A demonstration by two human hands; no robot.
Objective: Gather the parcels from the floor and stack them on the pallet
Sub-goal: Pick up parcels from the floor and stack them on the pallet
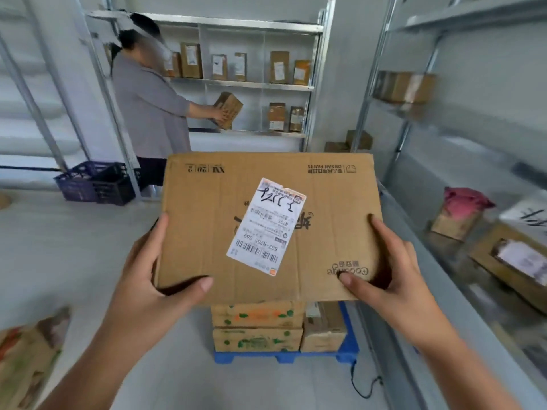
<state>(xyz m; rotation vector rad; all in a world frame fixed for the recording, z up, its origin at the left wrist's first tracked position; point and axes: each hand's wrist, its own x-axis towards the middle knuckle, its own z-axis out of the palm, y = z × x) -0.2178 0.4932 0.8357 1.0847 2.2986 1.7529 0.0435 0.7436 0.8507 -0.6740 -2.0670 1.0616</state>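
I hold a large brown cardboard parcel [325,202] with a white shipping label in front of me, above the blue pallet [346,353]. My left hand [148,273] grips its left edge, thumb on top. My right hand [387,267] grips its right edge, thumb on top near the printed corner. On the pallet stand two stacked boxes with green and orange print [256,327] and a plain brown box [324,329] beside them. The parcel hides the pallet's far part. Another printed parcel [26,359] lies on the floor at the lower left.
A person in a grey top [148,102] places a box on the metal shelf [254,84] at the back. Dark blue crates [94,184] sit on the floor to the left. A shelf rack [461,238] with parcels runs along the right. A black cable [364,386] trails from the pallet.
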